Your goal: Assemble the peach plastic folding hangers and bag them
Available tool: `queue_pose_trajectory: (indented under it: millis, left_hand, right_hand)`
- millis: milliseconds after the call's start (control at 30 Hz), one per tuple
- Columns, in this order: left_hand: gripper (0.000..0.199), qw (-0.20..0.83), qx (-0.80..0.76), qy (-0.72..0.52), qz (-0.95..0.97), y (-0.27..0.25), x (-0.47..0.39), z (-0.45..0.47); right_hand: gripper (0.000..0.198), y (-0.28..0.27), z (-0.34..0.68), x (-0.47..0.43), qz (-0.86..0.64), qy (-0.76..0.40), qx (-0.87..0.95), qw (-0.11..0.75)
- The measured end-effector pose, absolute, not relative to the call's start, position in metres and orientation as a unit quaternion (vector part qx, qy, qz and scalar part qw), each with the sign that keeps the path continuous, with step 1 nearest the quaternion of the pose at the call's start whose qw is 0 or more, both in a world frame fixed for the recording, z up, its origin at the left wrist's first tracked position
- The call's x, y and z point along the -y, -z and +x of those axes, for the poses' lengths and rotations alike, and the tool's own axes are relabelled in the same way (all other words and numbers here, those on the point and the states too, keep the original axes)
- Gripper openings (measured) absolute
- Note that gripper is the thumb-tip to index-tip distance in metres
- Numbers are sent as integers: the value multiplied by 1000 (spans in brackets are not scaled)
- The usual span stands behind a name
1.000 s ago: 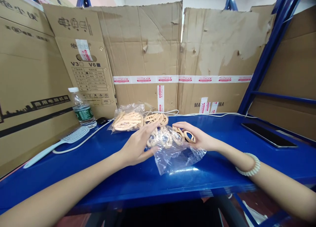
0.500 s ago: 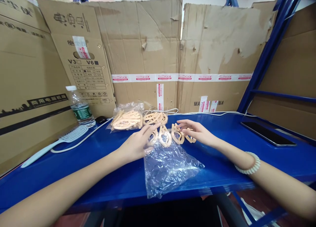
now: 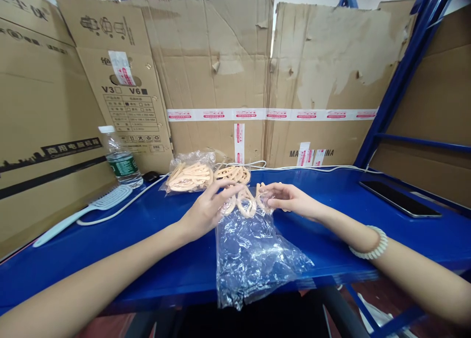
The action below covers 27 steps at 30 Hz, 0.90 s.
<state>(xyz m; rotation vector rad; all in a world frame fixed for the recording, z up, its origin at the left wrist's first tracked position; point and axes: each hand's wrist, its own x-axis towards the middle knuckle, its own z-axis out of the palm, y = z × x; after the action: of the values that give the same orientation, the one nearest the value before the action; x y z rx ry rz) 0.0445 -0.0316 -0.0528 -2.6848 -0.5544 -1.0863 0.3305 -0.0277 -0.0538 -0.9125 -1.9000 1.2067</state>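
Observation:
A crumpled clear plastic bag [image 3: 253,259] lies flat in front of me, its near end drooping over the table's edge. At its far end several pale peach teardrop-shaped loops [image 3: 246,203] lie in a row, partly under the film. My left hand [image 3: 206,208] is over the leftmost loop and the bag's side, open, with fingers stretched and slightly bent; its thumb is hidden. From the right, my right hand [image 3: 292,200] has curled its fingers and thumb closed on a loop at the row's right, by the film. Another loop is mostly hidden behind that hand.
Behind my left hand sit a filled clear bag [image 3: 189,176] of similar loops and a further pile of loops [image 3: 233,173]. A water bottle [image 3: 123,164], hairbrush [image 3: 110,198] and white cable [image 3: 121,210] are at left. A phone [image 3: 399,199] lies right; cardboard [image 3: 217,78] stands behind.
The plastic bag has slid towards me, drooping further over the edge. My right hand has moved slightly left and down, curling its fingers at the loops. My left hand has shifted slightly.

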Motion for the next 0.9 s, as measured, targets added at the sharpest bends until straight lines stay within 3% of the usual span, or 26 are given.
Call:
queue_pose_trajectory:
  millis: [200,367,900]
  left_hand:
    - [60,-130,349,428,-824,57,21,43]
    - [32,-264,378,422,-780,57,19,45]
    - [17,-84,328,505,-794,54,25,44]
  right_hand:
    - [41,51,329,32,-336,-542,674,372]
    - [38,51,330,31,-326,-559,666,372]
    - [46,52,330,32,-321,-566,655,385]
